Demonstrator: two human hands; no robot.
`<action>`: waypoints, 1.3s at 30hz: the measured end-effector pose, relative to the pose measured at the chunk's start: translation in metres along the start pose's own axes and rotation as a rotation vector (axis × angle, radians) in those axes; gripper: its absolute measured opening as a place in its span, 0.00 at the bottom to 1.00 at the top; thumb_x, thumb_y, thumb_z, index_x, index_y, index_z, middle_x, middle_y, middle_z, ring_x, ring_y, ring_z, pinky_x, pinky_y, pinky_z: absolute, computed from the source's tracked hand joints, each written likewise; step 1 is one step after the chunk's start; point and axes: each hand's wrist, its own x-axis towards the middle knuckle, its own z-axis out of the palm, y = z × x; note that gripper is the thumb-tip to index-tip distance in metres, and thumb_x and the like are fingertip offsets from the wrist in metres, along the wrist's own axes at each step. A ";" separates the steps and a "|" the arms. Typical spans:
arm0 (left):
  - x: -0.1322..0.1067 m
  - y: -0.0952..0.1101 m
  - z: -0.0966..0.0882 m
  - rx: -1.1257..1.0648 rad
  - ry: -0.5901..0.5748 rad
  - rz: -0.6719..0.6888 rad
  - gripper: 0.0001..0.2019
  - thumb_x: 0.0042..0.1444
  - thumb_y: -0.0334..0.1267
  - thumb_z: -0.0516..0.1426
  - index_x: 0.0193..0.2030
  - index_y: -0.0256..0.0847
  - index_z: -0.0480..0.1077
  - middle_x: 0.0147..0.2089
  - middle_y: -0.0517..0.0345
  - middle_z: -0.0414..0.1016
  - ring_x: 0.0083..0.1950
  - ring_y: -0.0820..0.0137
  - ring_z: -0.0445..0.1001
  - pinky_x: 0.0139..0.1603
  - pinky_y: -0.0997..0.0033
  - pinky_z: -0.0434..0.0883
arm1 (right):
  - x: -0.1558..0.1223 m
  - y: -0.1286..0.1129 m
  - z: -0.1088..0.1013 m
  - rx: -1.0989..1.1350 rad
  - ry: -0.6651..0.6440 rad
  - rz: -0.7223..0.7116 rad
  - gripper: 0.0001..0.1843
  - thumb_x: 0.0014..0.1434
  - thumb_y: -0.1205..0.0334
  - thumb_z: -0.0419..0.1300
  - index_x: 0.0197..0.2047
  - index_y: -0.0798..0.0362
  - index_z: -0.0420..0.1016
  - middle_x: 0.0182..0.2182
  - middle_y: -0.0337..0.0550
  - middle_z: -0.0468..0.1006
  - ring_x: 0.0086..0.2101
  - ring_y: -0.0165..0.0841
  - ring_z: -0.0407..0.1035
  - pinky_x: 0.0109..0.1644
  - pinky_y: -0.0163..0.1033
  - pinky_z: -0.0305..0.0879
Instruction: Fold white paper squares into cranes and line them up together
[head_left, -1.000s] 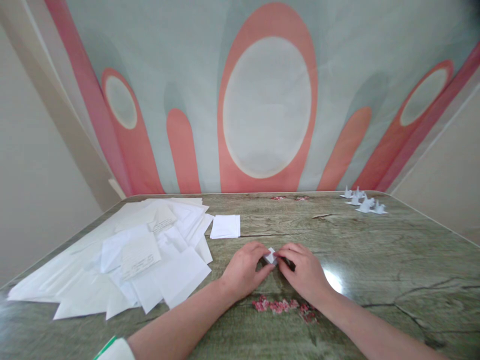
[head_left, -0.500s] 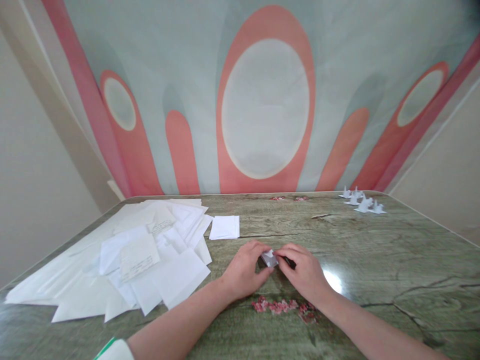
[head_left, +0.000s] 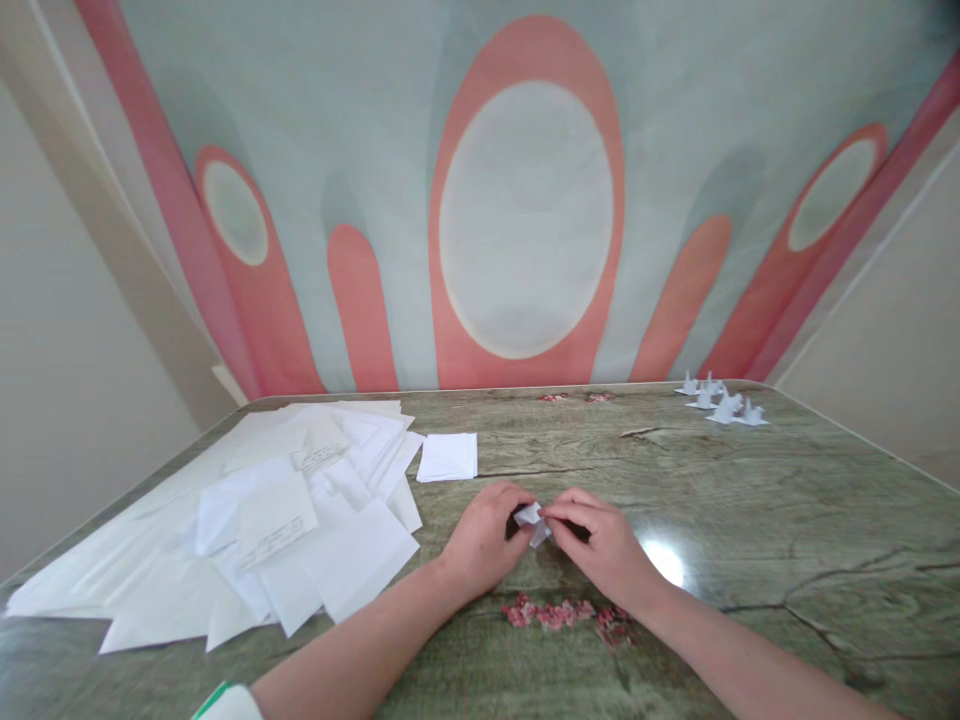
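A small folded piece of white paper [head_left: 535,527] is held between my two hands, just above the middle of the table. My left hand [head_left: 487,535] grips its left side, thumb below and fingers above. At its upper right, my right hand [head_left: 596,540] pinches the paper between thumb and fingertips. The folds partly stand up, and the fingers cover some of them. Beyond my left hand lies a neat stack of square white paper [head_left: 448,456]. Several folded paper cranes [head_left: 726,407] stand in a group at the far right of the table.
A wide, loose pile of white sheets [head_left: 360,560] spreads over the left side of the wood-patterned table [head_left: 787,520], some with writing. Pink blossoms [head_left: 559,612] are printed on the tabletop near my wrists. A backdrop with red arches [head_left: 525,370] rises behind the far edge.
The folded paper has turned and opened out somewhat between my fingers, with its flaps now spread. My right fingertips have moved slightly left. The view has shifted a little.
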 end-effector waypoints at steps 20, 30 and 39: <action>0.006 0.006 -0.001 0.228 -0.108 -0.065 0.14 0.53 0.29 0.53 0.43 0.48 0.73 0.35 0.59 0.66 0.38 0.69 0.68 0.40 0.74 0.65 | 0.004 0.011 0.001 -0.178 0.040 0.107 0.07 0.54 0.66 0.56 0.33 0.50 0.76 0.33 0.41 0.74 0.38 0.36 0.66 0.45 0.43 0.59; 0.007 0.004 0.000 0.234 -0.095 -0.093 0.11 0.57 0.35 0.53 0.44 0.49 0.73 0.36 0.58 0.68 0.38 0.69 0.69 0.38 0.74 0.65 | 0.005 0.013 0.000 -0.183 -0.029 0.102 0.10 0.58 0.61 0.55 0.36 0.43 0.79 0.33 0.38 0.75 0.37 0.35 0.67 0.43 0.42 0.57; 0.009 0.005 -0.001 0.255 -0.082 -0.138 0.10 0.57 0.38 0.53 0.43 0.47 0.73 0.36 0.58 0.70 0.37 0.69 0.70 0.37 0.73 0.65 | 0.006 0.012 0.001 -0.219 -0.066 0.098 0.12 0.60 0.56 0.53 0.38 0.42 0.78 0.35 0.39 0.76 0.38 0.35 0.67 0.42 0.43 0.56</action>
